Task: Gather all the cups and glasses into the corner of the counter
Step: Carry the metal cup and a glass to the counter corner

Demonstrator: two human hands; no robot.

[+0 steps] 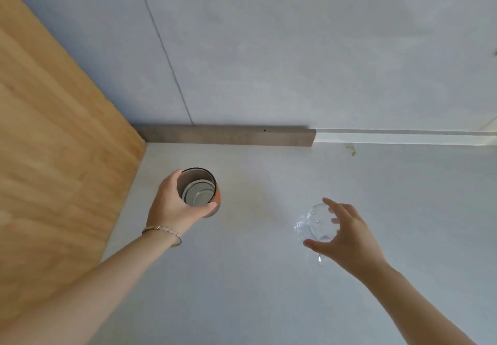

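I look down at a pale counter (269, 277). My left hand (174, 207) is wrapped around a brown cup (200, 191) with a dark rim and a pale inside, close to the counter's far left corner. To the right, a clear glass (316, 225) is between the thumb and fingers of my right hand (347, 234), which curl around its rim and side. I cannot tell whether either vessel rests on the counter or is lifted off it. A bracelet circles my left wrist.
A wooden panel (53, 156) walls the counter's left side. A grey-brown strip (228, 135) runs along the back edge under a pale tiled wall (295, 48). A small stain (351, 149) marks the counter at the back right.
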